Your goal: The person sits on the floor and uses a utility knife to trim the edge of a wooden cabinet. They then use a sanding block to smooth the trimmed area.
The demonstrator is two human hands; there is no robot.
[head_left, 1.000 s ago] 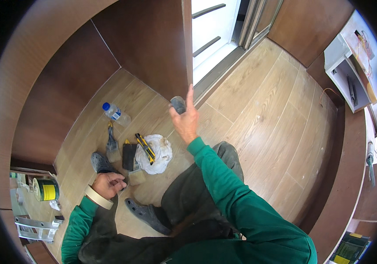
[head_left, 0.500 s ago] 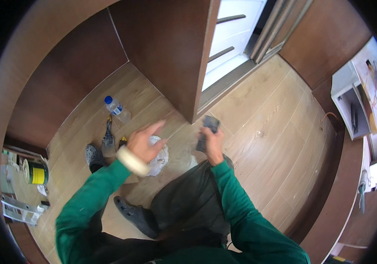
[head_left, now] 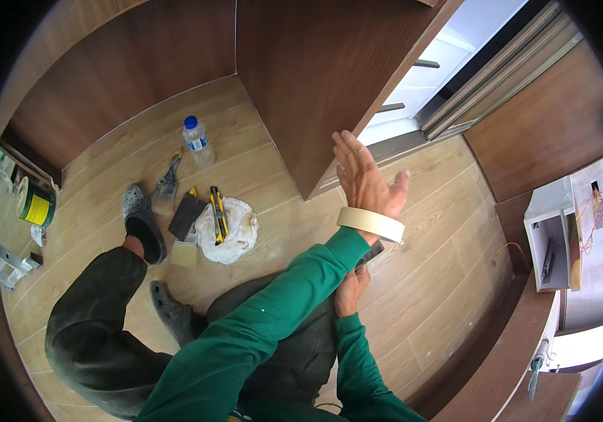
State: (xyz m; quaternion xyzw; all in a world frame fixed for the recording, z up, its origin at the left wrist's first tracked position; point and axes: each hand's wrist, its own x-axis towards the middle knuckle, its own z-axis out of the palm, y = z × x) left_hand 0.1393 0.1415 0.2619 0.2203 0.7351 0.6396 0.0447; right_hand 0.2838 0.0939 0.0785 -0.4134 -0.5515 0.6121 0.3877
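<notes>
My left hand (head_left: 368, 179) is stretched out with fingers extended at the edge of the brown wood panel (head_left: 308, 84). Whether the fingertips touch the panel, I cannot tell. Round my left wrist sits a roll of cream masking tape (head_left: 372, 223). Below that arm my right hand (head_left: 352, 290) is closed on a dark rectangular block (head_left: 376, 253), mostly hidden by the left wrist and the fingers. On the floor to the left, a yellow and black utility knife (head_left: 218, 214) lies on a crumpled white cloth (head_left: 239, 235).
Beside the cloth lie a dark putty knife (head_left: 186, 213) and a paintbrush (head_left: 168, 181). A blue-capped plastic bottle (head_left: 198, 144) stands behind them. At the far left are a yellow-labelled spool (head_left: 37, 205) and a stepladder (head_left: 2, 260). A white box (head_left: 551, 239) projects on the right.
My left hand has swung right and forward to the panel's edge, crossing over my right arm. My right hand, still holding the dark block, is now lower and nearer. The view has shifted.
</notes>
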